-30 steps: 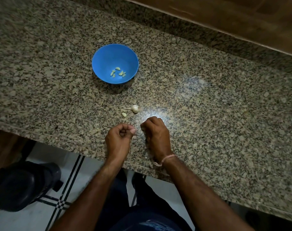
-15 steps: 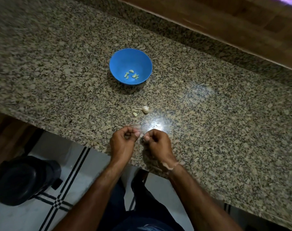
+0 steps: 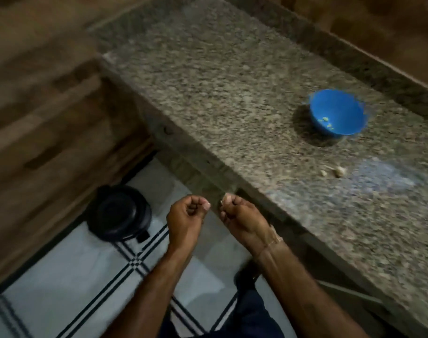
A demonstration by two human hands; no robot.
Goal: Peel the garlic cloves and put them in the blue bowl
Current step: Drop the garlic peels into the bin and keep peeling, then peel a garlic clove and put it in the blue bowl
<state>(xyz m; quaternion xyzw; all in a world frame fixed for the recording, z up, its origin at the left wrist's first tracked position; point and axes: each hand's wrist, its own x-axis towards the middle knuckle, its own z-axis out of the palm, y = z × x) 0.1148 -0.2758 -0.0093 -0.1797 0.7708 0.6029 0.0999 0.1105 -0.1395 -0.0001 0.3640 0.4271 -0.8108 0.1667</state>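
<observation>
Both hands hang off the counter (image 3: 232,76), out past its front edge and above the tiled floor (image 3: 61,259), which reads as a way to keep loose skin off the stone. The left hand (image 3: 186,215) is curled into a loose fist, thumb laid against the forefinger; the blur hides whether anything sits in that pinch, so what it holds cannot be told. The right hand (image 3: 242,215) is curled too, and a small pale sliver shows at its fingertips (image 3: 226,200), most likely a clove or a scrap of its skin, pinched between thumb and forefinger. The two fists sit near each other with a narrow gap between, the posture of someone picking skin off with the nails.

The bowl (image 3: 337,113) stands at about two o'clock from the hands, well apart from them and back on the counter near the rear ledge, kept clear of the working spot. A few peeled cloves (image 3: 326,121) lie in its bottom. At three o'clock from the hands, between them and the bowl, a small garlic piece (image 3: 339,171) lies on the stone with a pale scrap (image 3: 323,172) just beside it, within easy reach.

A black bin (image 3: 119,212) stands on the floor at nine o'clock from the left hand, perhaps where the skins are meant to go. By my judgement the peeling is under way, with more garlic waiting.
</observation>
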